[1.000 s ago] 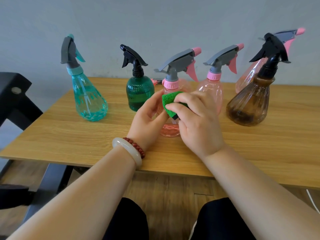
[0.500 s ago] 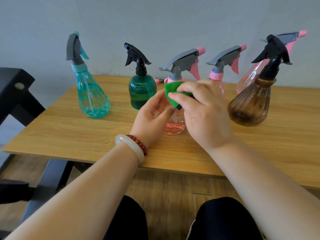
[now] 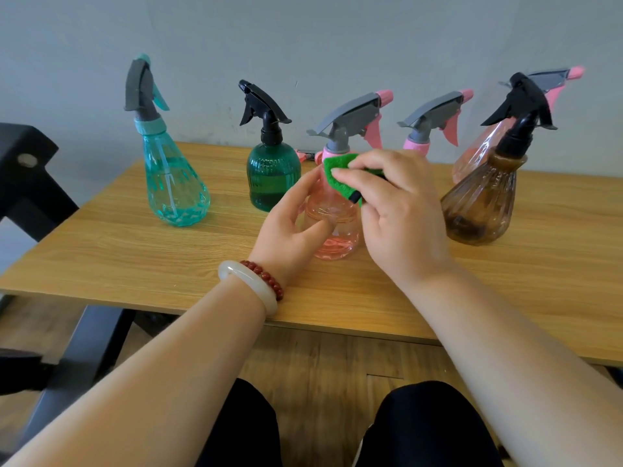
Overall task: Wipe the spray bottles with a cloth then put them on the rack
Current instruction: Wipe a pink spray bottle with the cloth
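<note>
Bright, even, diffuse light, no hard shadows. Faint soft shadow under the teal spray bottle at 10 o'clock, with small glints on its plastic. Wide-angle bend: the brown spray bottle at 2 o'clock leans outward and the table edge bows. Detail slightly soft throughout.

I take this for a plain indoor room, home or office I cannot tell: a wood-grain table carrying a row of spray bottles stands against a bare grey wall behind it, with plank flooring under the table and a black frame at the table's left.
</note>
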A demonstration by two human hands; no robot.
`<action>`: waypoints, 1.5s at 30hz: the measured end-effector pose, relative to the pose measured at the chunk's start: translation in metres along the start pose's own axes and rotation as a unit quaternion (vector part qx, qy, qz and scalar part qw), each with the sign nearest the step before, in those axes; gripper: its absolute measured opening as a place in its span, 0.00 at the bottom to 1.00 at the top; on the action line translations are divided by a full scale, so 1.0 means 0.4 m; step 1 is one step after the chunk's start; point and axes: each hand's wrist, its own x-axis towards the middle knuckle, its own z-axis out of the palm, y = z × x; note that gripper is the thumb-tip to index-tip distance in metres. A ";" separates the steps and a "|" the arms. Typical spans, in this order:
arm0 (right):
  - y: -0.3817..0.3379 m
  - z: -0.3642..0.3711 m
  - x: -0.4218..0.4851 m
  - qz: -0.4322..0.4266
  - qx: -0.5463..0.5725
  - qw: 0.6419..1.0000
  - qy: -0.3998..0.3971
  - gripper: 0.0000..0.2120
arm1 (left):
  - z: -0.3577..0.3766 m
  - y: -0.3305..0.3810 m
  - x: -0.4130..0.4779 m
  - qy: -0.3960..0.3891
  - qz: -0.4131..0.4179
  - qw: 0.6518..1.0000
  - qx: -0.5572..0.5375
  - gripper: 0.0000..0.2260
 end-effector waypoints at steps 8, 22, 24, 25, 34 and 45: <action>0.016 0.007 -0.043 0.077 0.071 0.994 -0.036 0.17 | 0.003 -0.009 0.006 0.004 0.014 0.999 0.046 0.32; 0.026 0.032 -0.027 0.152 0.126 0.980 0.026 0.15 | 0.006 -0.014 0.011 0.005 0.030 0.996 0.083 0.28; 0.025 0.037 -0.028 0.147 0.129 0.981 0.012 0.15 | 0.005 -0.014 0.012 0.006 0.027 0.996 0.081 0.29; 0.026 0.041 -0.039 0.150 0.133 0.980 -0.010 0.16 | 0.005 -0.015 0.011 0.008 0.025 0.997 0.079 0.29; 0.006 0.016 -0.016 0.227 0.166 0.960 -0.006 0.17 | 0.006 -0.018 0.008 0.010 0.017 0.997 0.073 0.29; -0.014 0.009 -0.025 0.287 0.195 0.938 -0.010 0.17 | 0.007 -0.018 0.005 -0.017 0.009 0.998 0.056 0.29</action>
